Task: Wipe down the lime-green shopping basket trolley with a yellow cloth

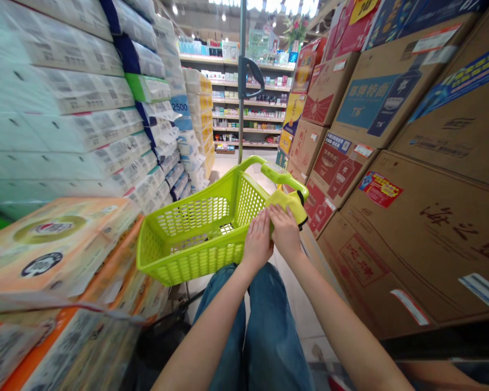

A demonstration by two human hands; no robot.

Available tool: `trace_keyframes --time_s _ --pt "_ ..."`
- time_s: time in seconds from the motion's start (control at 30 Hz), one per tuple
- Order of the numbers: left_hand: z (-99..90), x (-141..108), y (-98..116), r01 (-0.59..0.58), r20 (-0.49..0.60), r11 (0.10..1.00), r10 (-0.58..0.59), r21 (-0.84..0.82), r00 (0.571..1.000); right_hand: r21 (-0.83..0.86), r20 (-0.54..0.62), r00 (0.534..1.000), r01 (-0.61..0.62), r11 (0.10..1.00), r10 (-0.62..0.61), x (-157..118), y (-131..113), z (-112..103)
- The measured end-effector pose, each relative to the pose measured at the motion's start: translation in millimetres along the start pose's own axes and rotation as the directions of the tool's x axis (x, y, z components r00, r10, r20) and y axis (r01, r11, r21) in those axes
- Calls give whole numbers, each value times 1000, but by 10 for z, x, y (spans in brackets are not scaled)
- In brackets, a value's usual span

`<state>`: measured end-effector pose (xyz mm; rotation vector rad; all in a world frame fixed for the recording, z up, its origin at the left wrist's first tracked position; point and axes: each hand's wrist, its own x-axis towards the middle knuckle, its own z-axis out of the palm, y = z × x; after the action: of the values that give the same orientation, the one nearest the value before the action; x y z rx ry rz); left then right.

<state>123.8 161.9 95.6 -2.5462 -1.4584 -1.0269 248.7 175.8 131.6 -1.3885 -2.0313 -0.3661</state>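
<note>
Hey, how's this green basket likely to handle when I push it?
The basket is probably light for its size: its walls look like thin perforated plastic, and nothing shows inside it. The handle may flex slightly under pressure. With so little visible load, it could jolt on a hard shove.

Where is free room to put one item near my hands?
Free: the floor of the lime-green shopping basket, inside its mesh walls, and the tiled aisle floor beside the jeans. Crowded: stacked tissue packs left, cardboard cartons right.
</note>
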Motion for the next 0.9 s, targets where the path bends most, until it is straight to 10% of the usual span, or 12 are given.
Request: trace_keyframes --time_s 0.27,0.57,0.7,0.9 --pt "-17 -3 22 -3 15 1000 3 31 1000 -11 -59 979 -194 981 193 369 847 -290" --pt "33 -4 -4 2 -20 1000 -1 10 1000 -8 27 999 -19 1000 19 97 -60 28" --pt "9 -6 1 -1 -2 1000 1 25 1000 17 28 999 31 999 -32 178 420 -145" --pt "24 -10 11 2 -1 999 -2 33 1000 -31 -122 957 -268 963 262 420 1003 -272"
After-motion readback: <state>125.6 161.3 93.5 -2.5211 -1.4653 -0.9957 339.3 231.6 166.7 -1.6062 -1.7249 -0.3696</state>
